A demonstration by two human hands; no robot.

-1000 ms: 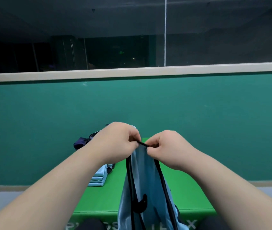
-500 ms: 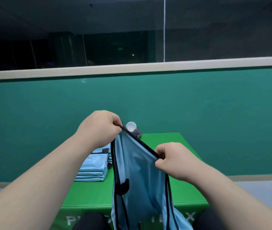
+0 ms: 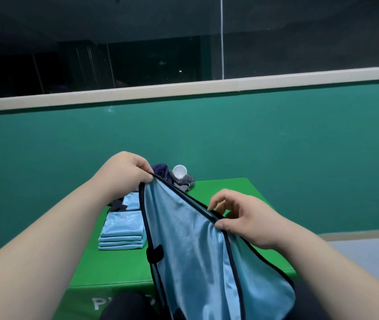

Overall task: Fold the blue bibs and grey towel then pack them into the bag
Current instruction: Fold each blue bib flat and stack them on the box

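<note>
Two hands hold one blue bib [image 3: 191, 250] up over the green table [image 3: 237, 190].
Left hand [image 3: 127, 173] pinches the black hem at its top corner, fingers curled tight; right hand [image 3: 241, 215] grips the hem lower down, thumb in front, fingers loosely bent behind; a stack [image 3: 122, 229] of folded bibs lies on the table to the left; towel [image 3: 185, 183] and bag [image 3: 160, 171] sit at the far edge.
</note>
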